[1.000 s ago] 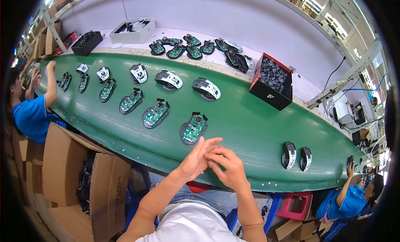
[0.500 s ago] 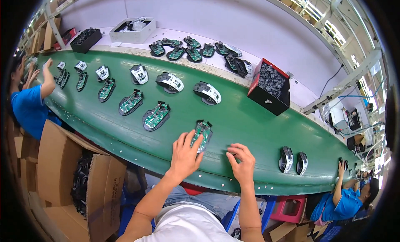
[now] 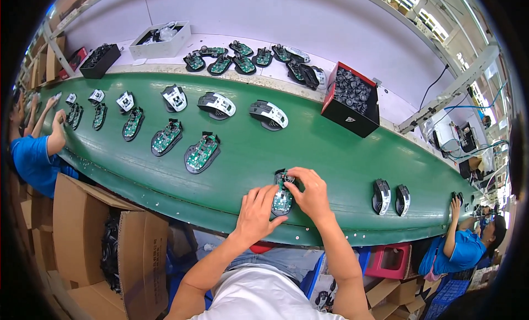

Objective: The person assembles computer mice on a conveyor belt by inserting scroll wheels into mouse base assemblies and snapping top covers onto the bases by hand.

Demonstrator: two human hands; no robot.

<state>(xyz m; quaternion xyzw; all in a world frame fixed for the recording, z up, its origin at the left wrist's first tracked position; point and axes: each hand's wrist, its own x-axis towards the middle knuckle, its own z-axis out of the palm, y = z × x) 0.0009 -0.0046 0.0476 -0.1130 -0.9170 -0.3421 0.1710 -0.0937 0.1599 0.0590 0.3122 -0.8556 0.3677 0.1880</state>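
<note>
A computer mouse base with an exposed green circuit board [image 3: 282, 201] lies on the green conveyor belt in front of me. Along its left side and lower end, my left hand [image 3: 255, 214] grips it, thumb at the near edge. My right hand [image 3: 310, 193] is closed in a pinch over the far end of the same base. Between its thumb and fingers shows a small round dark part, apparently a scroll wheel [image 3: 289, 178], partly hidden by the fingertips. Beyond my left hand lies another open mouse base [image 3: 202, 153], with a white-and-black mouse top shell [image 3: 268, 115] farther off.
More bases and shells line the belt [image 3: 330, 154] leftward. Two closed mice [image 3: 381, 197] lie to the right. A black-and-red box of small wheels [image 3: 352, 94] stands at the belt's far edge. Several circuit-board bases [image 3: 244, 64] rest on the shelf. Co-workers in blue sit at both sides.
My right hand has moved left onto the mouse base, a small round part now in its pinch. My left hand has shifted to the base's side. The base sits slightly farther right and nearer.
</note>
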